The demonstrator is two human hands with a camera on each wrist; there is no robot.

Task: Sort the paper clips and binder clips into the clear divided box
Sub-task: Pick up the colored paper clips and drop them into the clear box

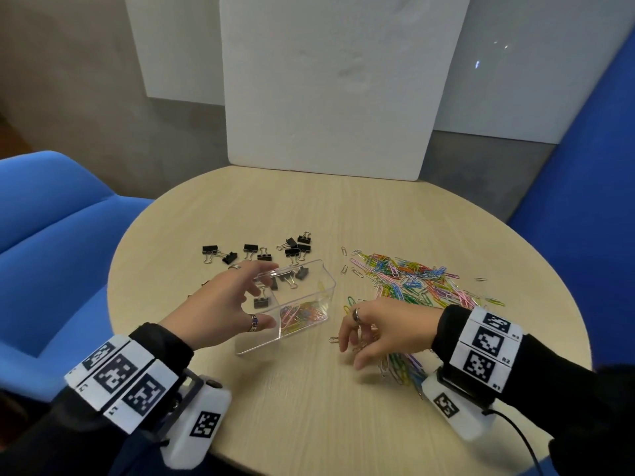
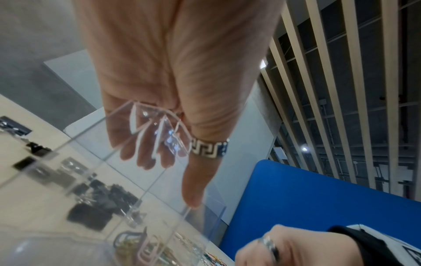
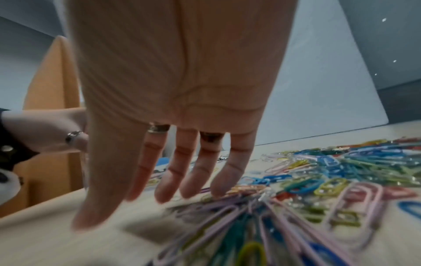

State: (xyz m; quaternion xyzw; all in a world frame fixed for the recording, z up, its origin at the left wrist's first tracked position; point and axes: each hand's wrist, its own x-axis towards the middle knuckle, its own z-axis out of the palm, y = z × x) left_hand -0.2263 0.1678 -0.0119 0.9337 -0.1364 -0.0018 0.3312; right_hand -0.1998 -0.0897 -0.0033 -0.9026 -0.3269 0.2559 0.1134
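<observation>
**Hands at the clear divided box, clips on the table**

Head view: The clear divided box [image 1: 292,304] is sitting on the round wooden table [image 1: 309,424]. The left hand [image 1: 223,304] is reaching over the box's left side, fingers spread wide across the open top and thumb lying against the near wall; whether it is actually gripping the box cannot be told. Binder clips [image 1: 261,250] are lying scattered just behind the box, and a few are showing inside its far compartment. Coloured paper clips [image 1: 412,280] are lying in a wide pile to the right of the box, and some are filling its near compartment. The right hand [image 1: 378,331] is hovering just right of the box, fingers loosely curled over a few clips.

Left wrist view: The left hand [image 2: 170,81] is showing straight fingers behind the box [image 2: 114,180] wall, thumb resting on the rim.

Right wrist view: The right hand [image 3: 170,90] is extending relaxed, nearly straight fingers [image 3: 218,180] down onto the paper clips [image 3: 318,180], touching them without pinching any.
</observation>
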